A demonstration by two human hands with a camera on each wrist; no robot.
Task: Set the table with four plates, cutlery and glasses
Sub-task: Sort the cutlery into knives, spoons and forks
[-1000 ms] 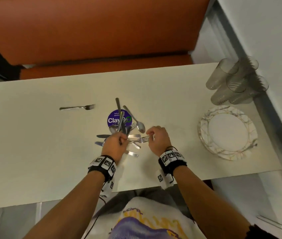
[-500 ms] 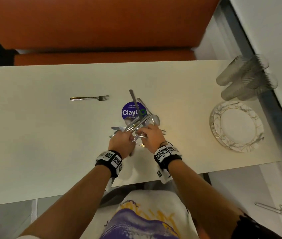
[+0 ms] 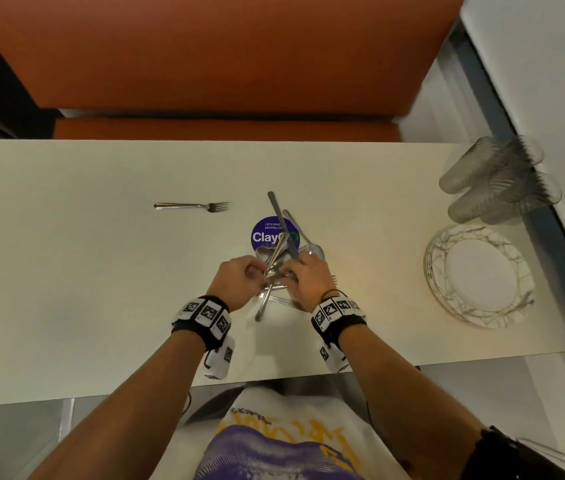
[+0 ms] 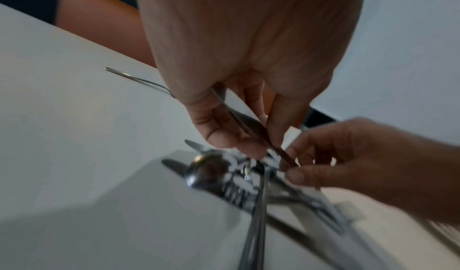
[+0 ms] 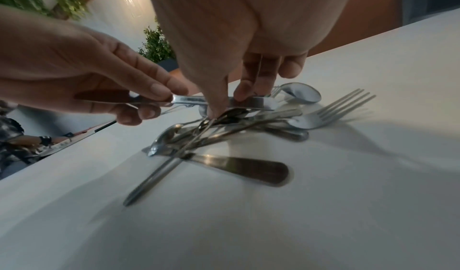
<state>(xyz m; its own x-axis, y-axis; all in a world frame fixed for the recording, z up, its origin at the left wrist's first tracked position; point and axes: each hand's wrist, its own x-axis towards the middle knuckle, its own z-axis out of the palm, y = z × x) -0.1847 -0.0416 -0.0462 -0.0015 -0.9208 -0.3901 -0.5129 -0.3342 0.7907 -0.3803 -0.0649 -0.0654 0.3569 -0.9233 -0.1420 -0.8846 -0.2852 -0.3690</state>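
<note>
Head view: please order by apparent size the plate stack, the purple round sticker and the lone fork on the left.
1. Plate stack, clearly the largest.
2 and 3. Purple round sticker and lone fork: unsure, the fork is longer but thin, and cutlery partly covers the sticker.

both forearms reach forward with banded wrists, the left hand [image 3: 239,281] and right hand [image 3: 310,280] close together, fingers curled down, each pinching a piece of cutlery.

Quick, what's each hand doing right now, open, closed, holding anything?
Left hand: closed, pinching a knife out of the cutlery pile.
Right hand: closed, fingers pinching pieces in the pile; which piece cannot be told.
</note>
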